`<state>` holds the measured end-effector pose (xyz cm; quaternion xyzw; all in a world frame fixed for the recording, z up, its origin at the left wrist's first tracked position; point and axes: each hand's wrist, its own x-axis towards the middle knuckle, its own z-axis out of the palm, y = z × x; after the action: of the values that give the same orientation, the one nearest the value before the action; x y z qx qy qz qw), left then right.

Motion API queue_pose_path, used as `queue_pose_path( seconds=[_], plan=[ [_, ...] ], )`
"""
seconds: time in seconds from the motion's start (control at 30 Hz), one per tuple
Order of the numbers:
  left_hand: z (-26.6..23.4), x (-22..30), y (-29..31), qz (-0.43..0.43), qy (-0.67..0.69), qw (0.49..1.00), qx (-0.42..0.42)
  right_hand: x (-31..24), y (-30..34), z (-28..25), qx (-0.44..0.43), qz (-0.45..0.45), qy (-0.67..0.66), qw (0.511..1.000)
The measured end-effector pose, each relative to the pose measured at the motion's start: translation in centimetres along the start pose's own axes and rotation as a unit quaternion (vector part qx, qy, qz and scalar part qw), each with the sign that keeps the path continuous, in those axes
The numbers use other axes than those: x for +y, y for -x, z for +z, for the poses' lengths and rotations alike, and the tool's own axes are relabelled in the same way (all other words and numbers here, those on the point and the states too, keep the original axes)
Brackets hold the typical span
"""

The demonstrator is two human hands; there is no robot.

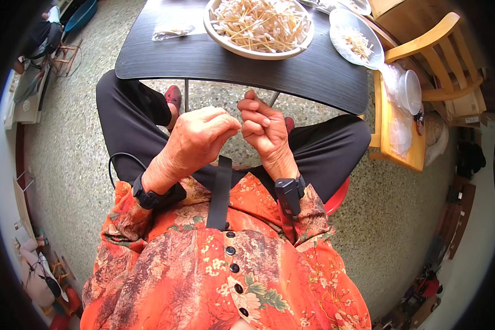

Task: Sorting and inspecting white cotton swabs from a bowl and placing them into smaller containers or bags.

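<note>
Mid-frame, left hand and right hand are each curling, grip pressed together, anything pinched hidden. At top centre, cotton swabs are filling a bowl.

on the table, left to right: bag, bowl, tub. in bowl and tub: swabs. right of the table: chair; on its seat: wrap, dish. short of the table's near edge, side by side: left hand, right hand.

Speckled flr, dk tbl, lt wood chair on R, red seat, pale wall.
</note>
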<state>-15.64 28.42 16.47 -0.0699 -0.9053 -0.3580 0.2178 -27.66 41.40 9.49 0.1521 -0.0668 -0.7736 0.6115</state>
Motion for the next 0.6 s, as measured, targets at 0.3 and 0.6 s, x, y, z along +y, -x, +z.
queue_pose_path(
  seconds=[0.3, 0.6],
  plan=[
    [1.0, 2.6, -1.0, 0.211, 0.026, 0.973, -0.089, -0.7, -0.4, -0.6, -0.009, 0.001, -0.058, 0.998],
    [7.0, 7.0, -1.2, 0.333, -0.194, 0.899, -0.208, 0.2, -1.3, -1.1, 0.046, -0.007, 0.156, 0.987]
  ],
)
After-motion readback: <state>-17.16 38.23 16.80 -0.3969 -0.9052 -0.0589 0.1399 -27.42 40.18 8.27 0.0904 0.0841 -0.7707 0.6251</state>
